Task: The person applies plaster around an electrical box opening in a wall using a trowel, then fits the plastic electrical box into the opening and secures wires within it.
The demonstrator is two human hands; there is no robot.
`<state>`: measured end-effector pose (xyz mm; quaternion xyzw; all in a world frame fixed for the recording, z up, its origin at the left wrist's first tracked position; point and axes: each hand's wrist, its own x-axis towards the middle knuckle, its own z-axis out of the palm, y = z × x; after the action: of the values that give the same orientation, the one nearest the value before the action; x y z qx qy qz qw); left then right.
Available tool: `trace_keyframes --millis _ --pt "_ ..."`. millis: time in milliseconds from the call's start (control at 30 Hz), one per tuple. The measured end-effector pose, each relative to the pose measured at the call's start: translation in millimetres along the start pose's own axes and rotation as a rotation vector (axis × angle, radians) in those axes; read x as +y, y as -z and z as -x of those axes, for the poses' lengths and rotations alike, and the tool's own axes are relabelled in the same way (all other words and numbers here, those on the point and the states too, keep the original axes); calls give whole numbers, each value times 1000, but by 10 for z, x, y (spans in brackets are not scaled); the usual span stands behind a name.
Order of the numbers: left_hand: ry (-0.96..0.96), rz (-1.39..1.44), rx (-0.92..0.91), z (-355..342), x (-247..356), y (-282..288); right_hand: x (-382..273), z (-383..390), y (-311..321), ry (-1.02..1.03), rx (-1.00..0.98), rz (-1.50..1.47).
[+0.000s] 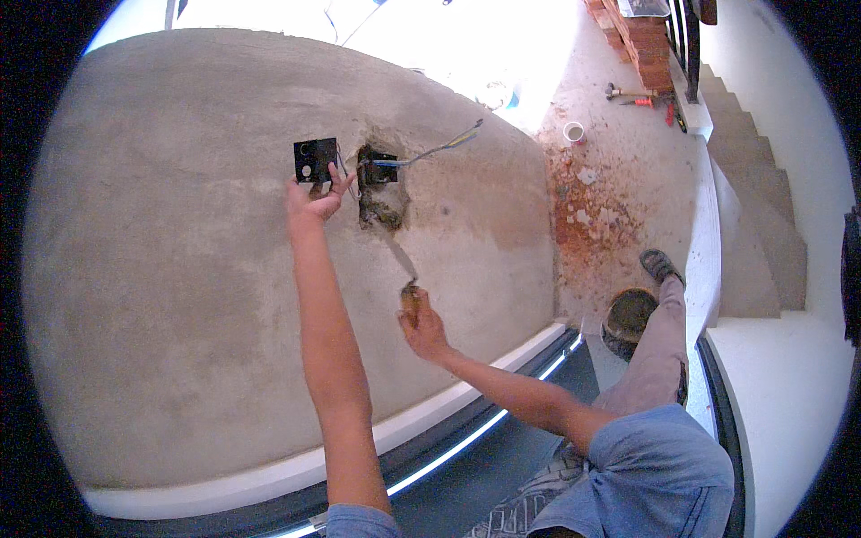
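My left hand (316, 197) holds a small square black box (314, 160) with round openings against the grey plastered wall (161, 269). Just to its right is a rough cut-out (381, 211) containing another black box (384, 169), with blue, yellow and other wires (430, 151) coming out of it. My right hand (421, 323) grips the wooden handle of a trowel (399, 258), its narrow blade pointing up at the bottom of the cut-out.
A bucket (628, 323) stands by my foot on the debris-strewn floor (619, 206). A white cup (574, 133), tools (632, 94) and stacked bricks (646, 49) lie farther along. A railing and stairs (762, 206) run down the right. A white ledge (206, 480) borders the wall below.
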<state>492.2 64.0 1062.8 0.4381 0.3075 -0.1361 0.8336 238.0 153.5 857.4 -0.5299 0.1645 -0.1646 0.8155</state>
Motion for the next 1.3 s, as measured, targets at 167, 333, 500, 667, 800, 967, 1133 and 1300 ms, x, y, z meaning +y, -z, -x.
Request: trace_keyframes --millis 167,333,500,667,800,967,1133,1300 --pt "-87 -24 -1 19 -74 27 324 -547 210 -115 82 35" --pt "-97 -79 -24 4 -205 -26 473 -1313 210 -82 25 25" --pt "-97 -85 -72 -3 -208 2 477 -1310 58 -100 2 -40" --pt "-114 -57 -53 9 -135 59 360 -918 -46 -144 -83 -89" --pt "-91 -58 -51 -19 -173 -66 359 -806 -80 -155 -114 -92" --pt "-59 -55 -76 -4 -95 -25 223 -533 -17 -91 -215 -47" --pt "-59 -47 -36 -77 -171 -193 128 -443 114 -410 -452 -504" --pt "-40 -92 -14 -96 -80 -195 -369 -317 418 -630 -459 -880"
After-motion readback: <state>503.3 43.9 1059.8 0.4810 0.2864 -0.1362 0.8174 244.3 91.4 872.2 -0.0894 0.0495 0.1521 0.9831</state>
